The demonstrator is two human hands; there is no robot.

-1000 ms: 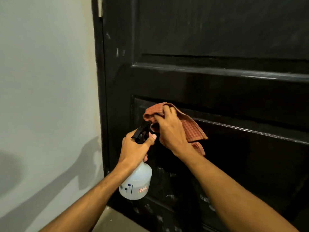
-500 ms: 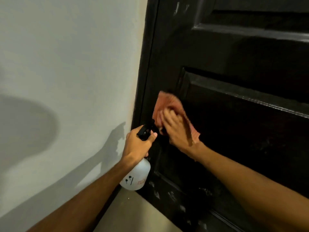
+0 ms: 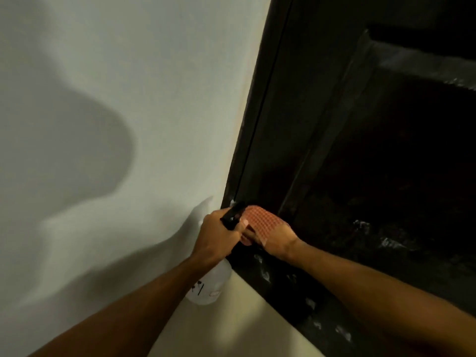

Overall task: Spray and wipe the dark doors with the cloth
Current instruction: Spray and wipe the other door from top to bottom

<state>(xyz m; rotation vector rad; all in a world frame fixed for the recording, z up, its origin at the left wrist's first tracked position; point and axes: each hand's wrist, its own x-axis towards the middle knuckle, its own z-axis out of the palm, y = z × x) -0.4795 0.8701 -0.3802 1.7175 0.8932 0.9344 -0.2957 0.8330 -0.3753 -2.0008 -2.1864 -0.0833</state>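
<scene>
A dark panelled door [image 3: 373, 155] fills the right side, with pale flecks on its lower part. My right hand [image 3: 277, 239] presses a red checked cloth [image 3: 258, 219] against the door's left stile, low down near the frame. Right beside it, my left hand [image 3: 216, 237] grips the black trigger head of a white plastic spray bottle [image 3: 212, 284], which hangs below my fist. The two hands touch or nearly touch.
A pale painted wall [image 3: 116, 99] takes up the left half and carries the shadows of my head and arms. The dark door frame [image 3: 247, 140] meets the wall. A light floor [image 3: 231, 328] shows below the door's bottom edge.
My right hand has slid the cloth from the panel's top corner down the door's left stile. The left hand with the bottle followed it down. My view has swung down and left.
</scene>
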